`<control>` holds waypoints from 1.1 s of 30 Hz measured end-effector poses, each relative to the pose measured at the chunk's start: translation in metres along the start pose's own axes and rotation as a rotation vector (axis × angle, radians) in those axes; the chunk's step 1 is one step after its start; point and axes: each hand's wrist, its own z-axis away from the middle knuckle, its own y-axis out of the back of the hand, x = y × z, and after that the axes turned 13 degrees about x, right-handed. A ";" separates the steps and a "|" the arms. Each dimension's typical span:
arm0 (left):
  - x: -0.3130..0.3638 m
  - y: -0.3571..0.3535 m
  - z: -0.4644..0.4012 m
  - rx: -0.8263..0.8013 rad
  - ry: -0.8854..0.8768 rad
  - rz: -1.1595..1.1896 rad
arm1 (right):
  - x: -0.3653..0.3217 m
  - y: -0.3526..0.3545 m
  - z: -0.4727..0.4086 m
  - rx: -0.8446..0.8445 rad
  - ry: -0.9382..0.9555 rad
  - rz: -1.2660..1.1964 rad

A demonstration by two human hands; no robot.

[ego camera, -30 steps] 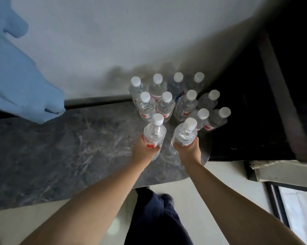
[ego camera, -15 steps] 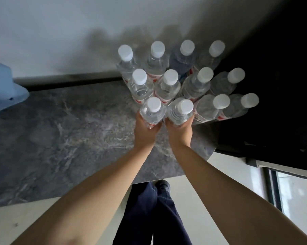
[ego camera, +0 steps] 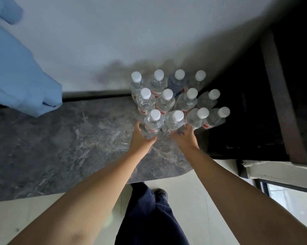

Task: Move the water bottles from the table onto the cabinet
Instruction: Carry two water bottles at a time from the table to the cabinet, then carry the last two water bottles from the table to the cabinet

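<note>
Several clear water bottles with white caps stand in a tight cluster (ego camera: 177, 96) at the far right of the grey marbled cabinet top (ego camera: 60, 147), against the wall. The two nearest bottles stand in the front row: one (ego camera: 153, 121) in front of my left hand (ego camera: 142, 138), the other (ego camera: 174, 120) in front of my right hand (ego camera: 185, 138). Both hands are blurred, with their fingers spread. My left hand still touches the base of its bottle. My right hand is just behind its bottle, fingertips near it.
A white wall runs behind the top. A dark recess and a brown frame (ego camera: 281, 103) lie right of the bottles. Light blue fabric (ego camera: 20, 82) hangs over the top's left end. Below are my dark trousers (ego camera: 149, 218), a pale floor and a window sill (ego camera: 281, 172).
The two bottles I carried now stand in the front row of the cluster. Both hands have loosened, fingers spread, and drawn slightly back. The view has tilted, so the blue fabric shows again.
</note>
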 end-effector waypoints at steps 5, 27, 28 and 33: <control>0.049 0.048 0.047 0.068 -0.018 -0.074 | -0.040 0.040 0.046 -0.062 0.118 0.256; -0.009 0.354 0.242 0.382 -0.080 -0.244 | -0.122 -0.044 0.355 -0.444 1.173 1.089; -0.023 0.370 0.253 0.396 -0.070 -0.247 | -0.119 -0.054 0.371 -0.451 1.192 1.086; -0.135 0.468 0.338 0.549 0.037 -0.246 | -0.065 -0.120 0.500 -0.575 1.301 1.071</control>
